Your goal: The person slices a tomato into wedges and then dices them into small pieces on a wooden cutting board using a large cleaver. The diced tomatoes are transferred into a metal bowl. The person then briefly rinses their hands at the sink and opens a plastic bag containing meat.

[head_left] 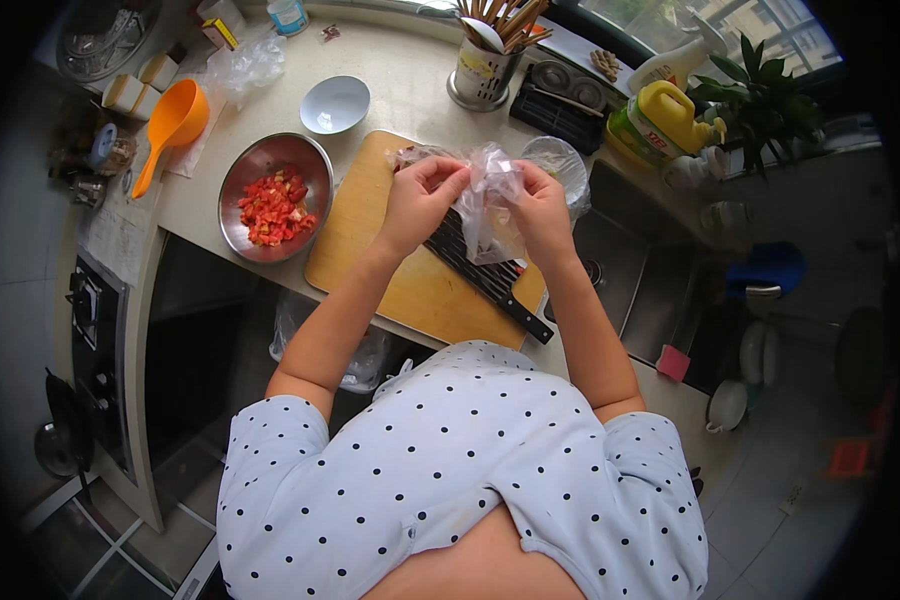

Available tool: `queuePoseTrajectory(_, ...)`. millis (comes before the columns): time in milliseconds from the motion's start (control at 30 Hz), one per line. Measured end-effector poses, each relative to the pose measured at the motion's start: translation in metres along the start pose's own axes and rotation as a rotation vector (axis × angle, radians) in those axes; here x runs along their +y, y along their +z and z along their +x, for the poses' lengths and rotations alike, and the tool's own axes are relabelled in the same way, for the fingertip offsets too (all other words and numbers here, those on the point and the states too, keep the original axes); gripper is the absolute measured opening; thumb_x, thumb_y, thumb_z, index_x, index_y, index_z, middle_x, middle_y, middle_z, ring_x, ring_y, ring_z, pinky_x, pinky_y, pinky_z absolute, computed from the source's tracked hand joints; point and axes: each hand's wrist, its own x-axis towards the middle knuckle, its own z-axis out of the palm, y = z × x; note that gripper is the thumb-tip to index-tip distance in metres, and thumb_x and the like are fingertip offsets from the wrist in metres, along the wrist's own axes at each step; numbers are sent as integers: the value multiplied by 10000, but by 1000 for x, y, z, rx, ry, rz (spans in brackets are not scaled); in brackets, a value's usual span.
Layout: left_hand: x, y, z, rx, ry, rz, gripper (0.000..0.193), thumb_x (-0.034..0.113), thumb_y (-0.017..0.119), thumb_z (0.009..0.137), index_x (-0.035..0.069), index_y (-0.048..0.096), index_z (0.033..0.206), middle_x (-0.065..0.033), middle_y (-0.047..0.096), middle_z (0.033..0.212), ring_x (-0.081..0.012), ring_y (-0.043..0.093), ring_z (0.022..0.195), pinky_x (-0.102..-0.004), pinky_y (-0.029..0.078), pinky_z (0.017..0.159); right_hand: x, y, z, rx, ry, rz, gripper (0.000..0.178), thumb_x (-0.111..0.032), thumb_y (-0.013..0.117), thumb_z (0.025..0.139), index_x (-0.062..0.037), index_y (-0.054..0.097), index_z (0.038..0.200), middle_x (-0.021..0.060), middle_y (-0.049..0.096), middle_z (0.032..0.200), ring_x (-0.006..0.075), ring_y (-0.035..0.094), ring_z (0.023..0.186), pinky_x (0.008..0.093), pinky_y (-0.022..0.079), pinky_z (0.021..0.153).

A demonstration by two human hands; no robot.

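Note:
Both my hands grip a thin clear plastic bag (492,205) above the wooden cutting board (362,235). My left hand (422,203) pinches the bag's left side between thumb and fingers. On its other side, my right hand (543,215) has its fingers closed on the plastic. A knife (480,275) with a dark, ridged-looking blade and black handle lies across the board below the bag, the handle toward me. Left of the board stands a metal bowl (232,215) of chopped red pieces that look like tomato. What the bag contains, if anything, I cannot make out.
Behind the metal bowl are a pale empty bowl (335,104) and an orange ladle-like scoop (177,115). A utensil holder (482,78) with chopsticks stands at the back, near a yellow jug (660,122). The sink (610,265) is at the right, the stove (98,330) at the left.

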Motion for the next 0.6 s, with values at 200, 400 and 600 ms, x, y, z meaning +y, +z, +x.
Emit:
queuePoseTrajectory(200,-28,-35,16,-151,-213,-1186,311,274,382,985,-2,524,990,-126,622,897,-180,611,785,-265,516,673,33,-64,7,-132,322,1118,144,-195,473,958,-52,479,943,66,565,803,161,524,629,296,497,653)
queuePoseTrajectory(400,-25,-27,-10,-143,-287,-122,294,177,678,820,-17,595,1025,21,590,833,-40,522,712,-207,433,593,-21,-62,-2,460,42,-255,258,-192,585,883,-13,520,1058,60,555,872,162,537,727,298,474,665)
queuePoseTrajectory(600,-14,-15,-4,-115,-196,-599,351,254,694,822,-16,594,1023,-51,658,937,-97,609,852,-195,467,773,-49,1,-12,63,-210,-1030,245,-154,699,774,-42,614,975,88,640,868,158,621,690,266,506,644)
